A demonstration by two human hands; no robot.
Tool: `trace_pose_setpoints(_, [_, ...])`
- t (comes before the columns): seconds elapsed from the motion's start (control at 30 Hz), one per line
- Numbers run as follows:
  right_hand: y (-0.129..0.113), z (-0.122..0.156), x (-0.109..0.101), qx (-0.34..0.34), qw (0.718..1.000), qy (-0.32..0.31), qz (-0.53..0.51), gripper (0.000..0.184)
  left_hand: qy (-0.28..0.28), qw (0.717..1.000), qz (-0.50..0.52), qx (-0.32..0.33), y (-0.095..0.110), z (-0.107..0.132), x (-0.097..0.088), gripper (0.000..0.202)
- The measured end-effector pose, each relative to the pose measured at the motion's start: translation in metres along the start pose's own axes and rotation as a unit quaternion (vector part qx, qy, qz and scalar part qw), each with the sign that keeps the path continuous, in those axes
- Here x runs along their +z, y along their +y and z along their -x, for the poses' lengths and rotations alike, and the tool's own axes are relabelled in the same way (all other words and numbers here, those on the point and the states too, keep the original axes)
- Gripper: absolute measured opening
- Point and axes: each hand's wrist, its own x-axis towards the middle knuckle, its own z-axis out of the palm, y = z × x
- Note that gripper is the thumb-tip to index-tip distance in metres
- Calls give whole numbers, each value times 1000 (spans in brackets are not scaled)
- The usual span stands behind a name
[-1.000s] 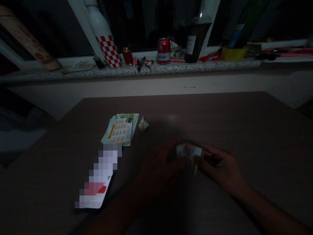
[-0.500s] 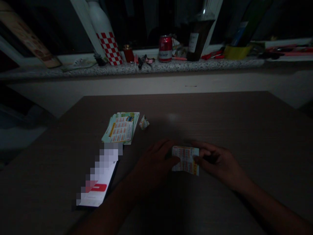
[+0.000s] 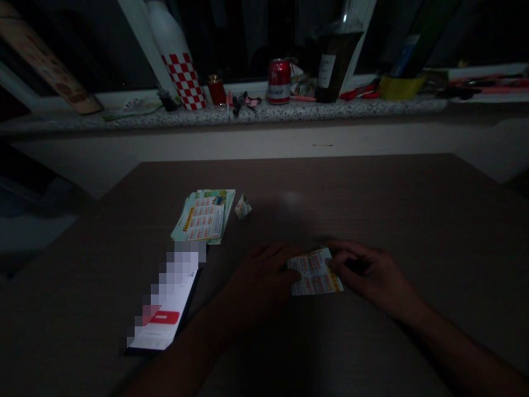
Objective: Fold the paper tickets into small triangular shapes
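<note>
Apparently a phone (image 3: 182, 295) near the left hand (image 3: 264, 278)

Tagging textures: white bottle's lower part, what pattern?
Red and white checks on the white bottle; head view.

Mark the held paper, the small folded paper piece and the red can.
Held paper (image 3: 314, 273): head view, middle of its printed face.
Small folded paper piece (image 3: 243, 208): head view, its near side.
Red can (image 3: 279, 81): head view, front, about mid-height.

The table (image 3: 384, 193) bears cards (image 3: 202, 218), a phone (image 3: 165, 328), folded paper (image 3: 243, 208).
</note>
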Motion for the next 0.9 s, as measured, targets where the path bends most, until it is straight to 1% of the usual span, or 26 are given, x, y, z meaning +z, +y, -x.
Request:
trace_pose_setpoints(0.17, [3, 0, 0, 17, 1000, 1, 17, 27, 2, 1000, 5, 8, -1, 0, 2, 21])
trace_pose_setpoints(0.27, [5, 1, 1, 12, 999, 4, 35, 27, 9, 1000, 4, 10, -2, 2, 4, 22])
trace_pose_setpoints(0.37, [7, 1, 1, 3, 999, -9, 47, 27, 13, 1000, 0, 11, -2, 3, 5, 23])
trace_pose_setpoints(0.53, [7, -1, 2, -33, 995, -23, 86, 25, -11, 1000, 11, 2, -1, 2, 2, 20])
trace_pose_setpoints(0.63, [5, -2, 2, -66, 992, -30, 101, 24, -12, 1000, 16, -2, 0, 2, 1, 21])
trace_pose_setpoints(0.73, [4, -3, 2, -93, 987, -45, 125, 29, -13, 1000, 26, 3, -1, 2, 1, 23])
trace_pose_setpoints(0.9, [6, -1, 2, -112, 977, -47, 175, 36, -13, 999, 35, 6, -2, 3, 3, 26])
